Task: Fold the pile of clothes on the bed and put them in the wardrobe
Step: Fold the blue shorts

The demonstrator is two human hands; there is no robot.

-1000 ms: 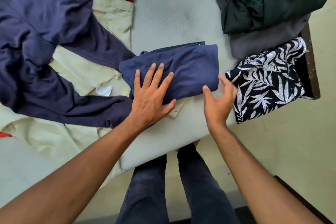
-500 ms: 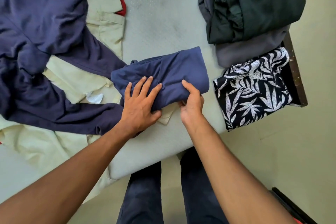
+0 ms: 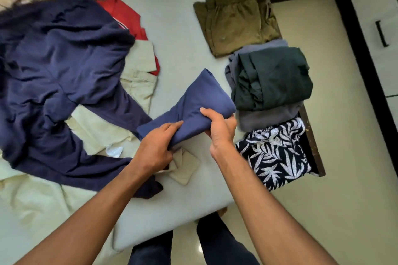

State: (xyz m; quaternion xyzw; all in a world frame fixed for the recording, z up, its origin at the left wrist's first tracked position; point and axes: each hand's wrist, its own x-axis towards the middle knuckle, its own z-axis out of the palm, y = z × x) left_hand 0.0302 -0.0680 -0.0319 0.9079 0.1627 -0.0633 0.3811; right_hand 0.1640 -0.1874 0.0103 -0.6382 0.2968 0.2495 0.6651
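At the near corner of the pale grey bed (image 3: 183, 28), the folded mid-blue cotton garment (image 3: 200, 97) is up in both hands, a compact bundle angled toward the far right. The left hand (image 3: 155, 150) grips its near left end, fingers curled over the top and tucked into the fold. The right hand (image 3: 219, 129) clamps the near right edge, thumb on top and fingers wrapped underneath. Both are closed tight on cloth, nothing loose. That two-handed pinch makes sense: it keeps the layers from sliding apart, so the fold should hold through a carry. Just to the right sits the finished row along the bed's edge: a dark green folded garment (image 3: 273, 77) stacked on a grey one (image 3: 269, 118), a black-and-white leaf-print piece (image 3: 273, 155) nearest, and folded olive-brown trousers (image 3: 234, 21) furthest. All are kept on the side closest to the white wardrobe door (image 3: 374, 6), handy for the transfer, I'd say. On the left lies the unfolded heap: a big crumpled navy top (image 3: 60, 66) sprawled over cream clothing (image 3: 137, 79), with a red piece (image 3: 125, 15) peeking out behind. A small beige flap of fabric (image 3: 185, 168) lies directly below the hands. The bundle looks ready for the row or the wardrobe; I can't call which.
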